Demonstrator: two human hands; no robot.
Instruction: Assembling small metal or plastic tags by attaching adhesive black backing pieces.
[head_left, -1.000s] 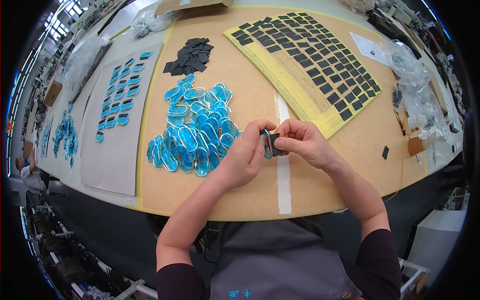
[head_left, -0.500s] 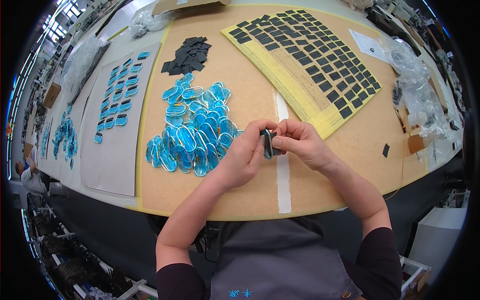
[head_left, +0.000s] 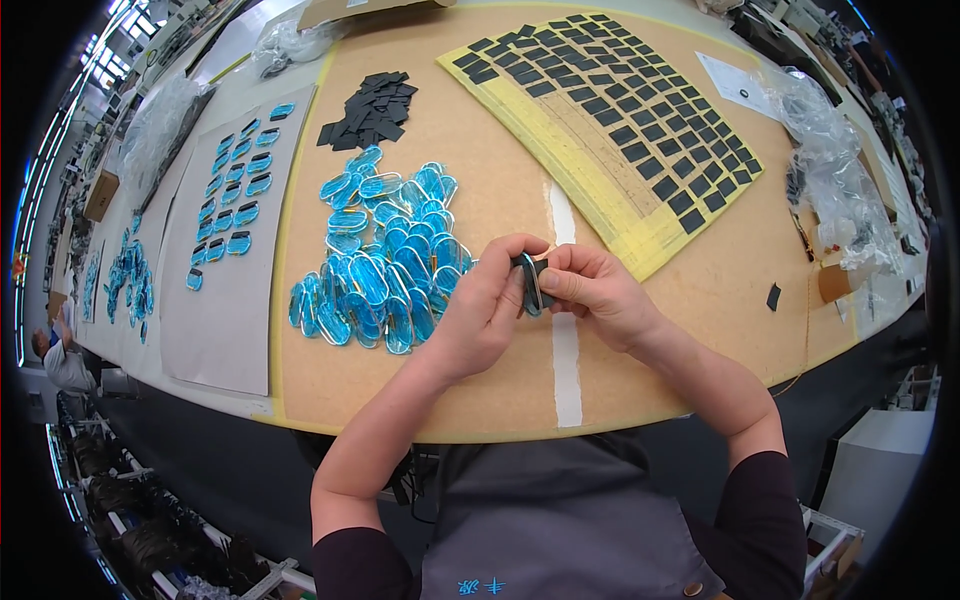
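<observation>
Above the table (head_left: 490,400), left hand (head_left: 487,300) pinches a rimmed oval (head_left: 532,286) and right hand (head_left: 598,290) a black patch (head_left: 546,299) against it, both seemingly light, patch pliable, rim stiffer, best held by the edges.

- Apron (head_left: 560,525), lower centre: dark grey cloth, creased.
- Marking (head_left: 482,587), bottom edge: small, bright blue.
- Button (head_left: 692,590), bottom, right of centre: round, brownish.
- Left sleeve (head_left: 362,562), right sleeve (head_left: 760,520), lower corners of apron area: near-black, purplish, elbow-length.
- Left hand (head_left: 487,302), right hand (head_left: 605,295): bare.
</observation>
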